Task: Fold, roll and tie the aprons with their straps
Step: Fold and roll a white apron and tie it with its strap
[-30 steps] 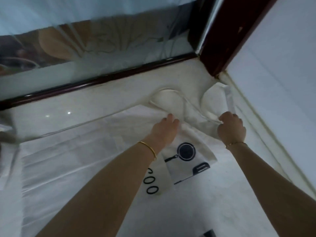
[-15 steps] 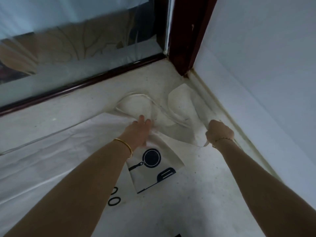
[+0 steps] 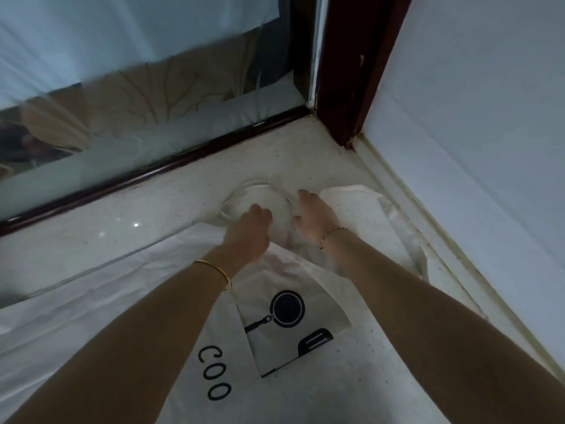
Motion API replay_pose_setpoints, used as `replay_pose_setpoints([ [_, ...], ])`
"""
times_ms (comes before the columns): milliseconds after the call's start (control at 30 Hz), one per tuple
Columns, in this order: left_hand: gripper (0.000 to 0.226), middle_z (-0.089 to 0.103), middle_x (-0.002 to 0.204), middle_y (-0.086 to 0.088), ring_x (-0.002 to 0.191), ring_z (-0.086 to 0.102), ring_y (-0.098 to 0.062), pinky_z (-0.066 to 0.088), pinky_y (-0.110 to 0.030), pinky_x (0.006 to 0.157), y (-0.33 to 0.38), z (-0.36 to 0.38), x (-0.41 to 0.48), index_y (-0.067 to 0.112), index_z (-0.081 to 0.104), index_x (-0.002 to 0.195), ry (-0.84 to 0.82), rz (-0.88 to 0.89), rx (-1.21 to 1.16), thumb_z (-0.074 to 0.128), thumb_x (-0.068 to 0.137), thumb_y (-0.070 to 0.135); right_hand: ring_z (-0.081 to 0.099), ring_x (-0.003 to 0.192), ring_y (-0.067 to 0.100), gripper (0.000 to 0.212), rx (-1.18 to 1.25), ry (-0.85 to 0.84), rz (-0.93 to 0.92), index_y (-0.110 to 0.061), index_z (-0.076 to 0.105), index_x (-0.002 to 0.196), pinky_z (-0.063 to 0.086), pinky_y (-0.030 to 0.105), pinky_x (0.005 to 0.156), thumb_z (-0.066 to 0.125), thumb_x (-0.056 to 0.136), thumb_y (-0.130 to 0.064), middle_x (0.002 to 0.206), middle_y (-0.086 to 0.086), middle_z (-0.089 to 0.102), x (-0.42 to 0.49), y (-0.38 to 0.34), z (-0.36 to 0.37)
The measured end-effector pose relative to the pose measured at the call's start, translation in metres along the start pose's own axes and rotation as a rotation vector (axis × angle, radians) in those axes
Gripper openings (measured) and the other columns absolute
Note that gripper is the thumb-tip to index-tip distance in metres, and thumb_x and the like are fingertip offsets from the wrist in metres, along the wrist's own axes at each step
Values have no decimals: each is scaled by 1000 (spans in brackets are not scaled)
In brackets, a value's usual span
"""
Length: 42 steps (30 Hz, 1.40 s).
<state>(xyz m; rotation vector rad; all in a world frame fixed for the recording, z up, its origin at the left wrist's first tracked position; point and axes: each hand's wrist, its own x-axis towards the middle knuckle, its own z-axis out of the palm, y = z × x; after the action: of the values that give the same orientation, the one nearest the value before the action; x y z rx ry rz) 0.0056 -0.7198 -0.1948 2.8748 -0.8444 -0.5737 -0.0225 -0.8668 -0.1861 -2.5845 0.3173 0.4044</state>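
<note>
Where the white printed fabric apron (image 3: 101, 304) nears the pale wall (image 3: 464, 123), the left hand (image 3: 249, 229) curls, grip unclear. The right hand (image 3: 316, 220) lies flat on it.

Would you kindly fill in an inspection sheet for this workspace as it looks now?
Surface: pale speckled stone, partly covered by cloth.
Job's things: white apron spread flat, one corner folded over showing a pan print; strap loop lies at its top.
Clutter: nothing seen.
Hands: left hand rests with bent fingers at the strap loop, grip unclear; right hand lies with straight fingers on the apron.
Cables: nothing seen.
Surroundings: dark-framed glass panel behind, white wall to the right.
</note>
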Motion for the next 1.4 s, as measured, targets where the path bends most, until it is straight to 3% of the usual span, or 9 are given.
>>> replay_pose_setpoints([
  [167, 42, 35, 134, -15, 118, 39, -29, 45, -35, 92, -29, -17, 37, 5, 36, 133, 225, -197, 2, 49, 94, 12, 60, 95, 30, 46, -182, 59, 124, -6, 38, 124, 40, 34, 62, 54, 93, -36, 123, 11, 43, 21, -10, 20],
  [333, 56, 26, 141, -11, 114, 48, -29, 51, -39, 90, -33, -13, 75, 16, 34, 139, 135, -94, -11, 59, 89, 12, 60, 103, 31, 22, -246, -1, 82, -7, 51, 116, 45, 35, 74, 47, 96, -13, 115, 10, 54, 41, -21, 24],
  [533, 16, 49, 116, -9, 95, 57, -28, 46, -35, 83, -38, -17, 90, 14, 57, 104, 151, 5, -156, 48, 96, 24, 62, 84, 31, 14, -197, 255, -127, -6, 50, 104, 39, 31, 61, 40, 96, -10, 98, 11, 58, 54, -27, 4],
  [700, 37, 53, 122, -19, 103, 61, -35, 52, -47, 88, -77, -40, 100, 2, 38, 130, 417, -617, -1094, 45, 95, 8, 59, 104, 21, 44, 238, 573, -253, -8, 46, 129, 53, 30, 85, 44, 88, 8, 140, 11, 39, 56, -14, -24],
  [800, 79, 20, 147, -14, 118, 49, -36, 48, -43, 96, -83, -43, 84, 19, 8, 148, 416, -768, -987, 56, 87, 10, 58, 106, 19, 42, 335, 608, -56, -9, 52, 124, 45, 17, 83, 39, 89, 10, 132, 8, 47, 29, 22, -37],
  [933, 63, 26, 144, -15, 126, 36, -33, 35, -38, 102, -34, -29, 41, 12, 31, 141, 477, -407, -325, 55, 84, 0, 60, 93, 21, 26, 174, 464, 277, -13, 59, 102, 46, 28, 76, 41, 91, 2, 104, 4, 62, -24, 80, -32],
  [1067, 22, 52, 114, -3, 97, 55, -19, 45, -31, 86, 16, -6, 16, 17, 59, 107, -61, 108, -326, 52, 87, 8, 63, 84, 30, 18, 7, -9, 412, -13, 55, 81, 49, 35, 71, 42, 92, -16, 84, 6, 64, -69, 109, -19],
  [1233, 26, 45, 111, 1, 92, 55, -20, 47, -31, 81, 51, 3, -3, 23, 53, 110, -362, 274, 13, 56, 85, 18, 56, 71, 16, 45, 66, -433, 195, -13, 55, 77, 45, 26, 74, 49, 89, -56, 77, -1, 60, -107, 108, -29],
  [1400, 40, 37, 123, -14, 103, 54, -30, 48, -39, 91, 54, 31, -13, 7, 41, 125, -258, 252, 87, 56, 89, 14, 47, 55, 8, 22, -99, -609, 105, -13, 54, 65, 39, 19, 60, 64, 82, -22, 57, -8, 53, -114, 105, -50],
])
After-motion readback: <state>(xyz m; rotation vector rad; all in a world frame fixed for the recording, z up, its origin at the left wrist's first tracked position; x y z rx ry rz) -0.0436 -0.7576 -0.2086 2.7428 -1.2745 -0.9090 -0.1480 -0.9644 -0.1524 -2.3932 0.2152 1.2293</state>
